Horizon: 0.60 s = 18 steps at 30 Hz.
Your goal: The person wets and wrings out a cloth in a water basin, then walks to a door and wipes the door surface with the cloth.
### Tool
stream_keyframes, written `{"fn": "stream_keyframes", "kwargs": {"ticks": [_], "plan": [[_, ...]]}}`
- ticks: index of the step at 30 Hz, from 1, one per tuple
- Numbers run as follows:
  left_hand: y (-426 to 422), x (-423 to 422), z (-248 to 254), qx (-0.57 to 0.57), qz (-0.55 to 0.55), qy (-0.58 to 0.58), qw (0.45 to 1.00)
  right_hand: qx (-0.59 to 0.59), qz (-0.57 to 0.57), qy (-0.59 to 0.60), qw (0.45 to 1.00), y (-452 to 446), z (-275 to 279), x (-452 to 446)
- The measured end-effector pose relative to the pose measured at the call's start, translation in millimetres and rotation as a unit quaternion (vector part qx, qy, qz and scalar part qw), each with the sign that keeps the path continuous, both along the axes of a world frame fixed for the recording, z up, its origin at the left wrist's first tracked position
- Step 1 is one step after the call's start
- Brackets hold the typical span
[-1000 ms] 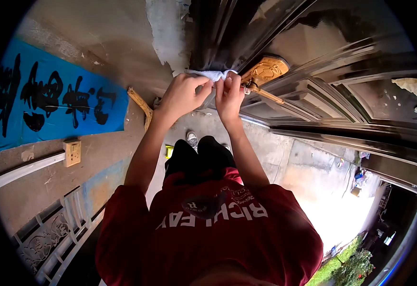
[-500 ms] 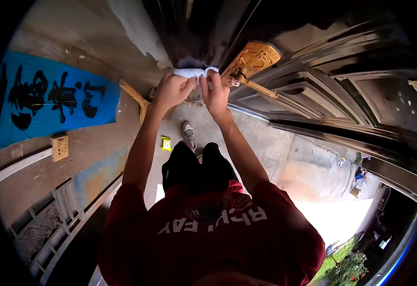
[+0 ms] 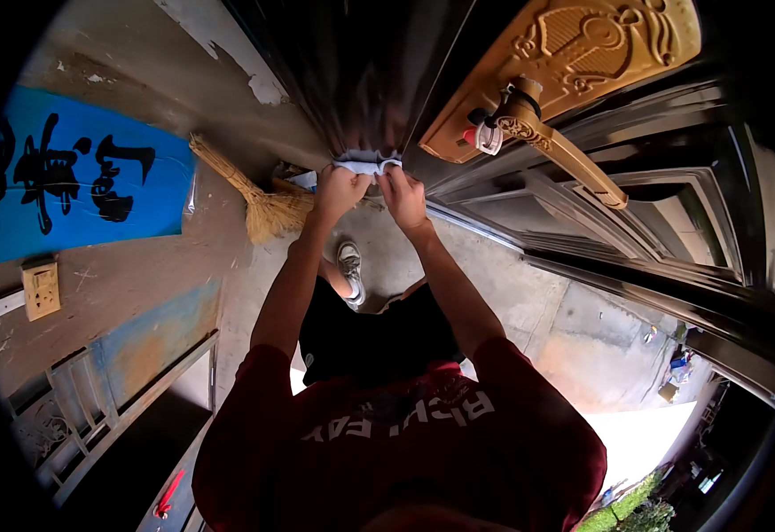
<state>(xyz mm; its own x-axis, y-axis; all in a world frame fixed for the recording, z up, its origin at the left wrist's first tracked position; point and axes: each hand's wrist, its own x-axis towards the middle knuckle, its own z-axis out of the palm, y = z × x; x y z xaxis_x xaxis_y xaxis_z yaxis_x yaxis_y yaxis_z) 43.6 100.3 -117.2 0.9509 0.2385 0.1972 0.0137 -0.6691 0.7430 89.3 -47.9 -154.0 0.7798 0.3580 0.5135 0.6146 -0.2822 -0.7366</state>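
A folded white cloth (image 3: 358,167) is stretched between my two hands, pressed against the dark glossy door frame (image 3: 374,97). My left hand (image 3: 341,191) has its fingers closed on the cloth's left part. Gripping the right end, my right hand (image 3: 403,193) is also closed. To the right of my right hand, a gold door handle (image 3: 565,151) sticks out from its ornate gold plate (image 3: 600,44). Something white and red hangs at the handle's base.
A straw broom (image 3: 268,208) leans against the left wall below a blue sheet with black characters (image 3: 77,177). A wall socket (image 3: 42,289) and a metal gate (image 3: 68,399) are at the left. The panelled dark door (image 3: 645,213) stands on the right.
Both hands have slid lower along the door frame with the cloth. My body has bent down, so the handle looks larger and nearer, and more of the broom shows.
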Motion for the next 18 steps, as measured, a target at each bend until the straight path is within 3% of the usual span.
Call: {"fn": "stream_keyframes", "kwargs": {"ticks": [2,6,10,16,18], "plan": [[-3.8,3.6,-51.4,0.021,0.021,-0.043,0.999,-0.030,-0.007,0.017,0.999,-2.4,-41.7,0.9],[7.8,5.3,-168.0,0.014,0.003,0.030,0.999,-0.022,-0.007,0.029,0.999,1.4,-132.3,1.5],[6.4,6.3,-245.3,0.028,0.008,0.033,0.999,-0.100,-0.031,0.114,0.988,3.6,-209.2,-5.1],[5.8,11.8,-305.2,0.032,-0.034,0.053,0.997,-0.038,-0.065,0.115,0.991,11.5,-264.2,-10.5],[-1.9,12.5,-308.2,0.042,0.024,-0.078,0.996,0.039,-0.085,0.143,0.985,15.4,-256.0,-16.2]]}}
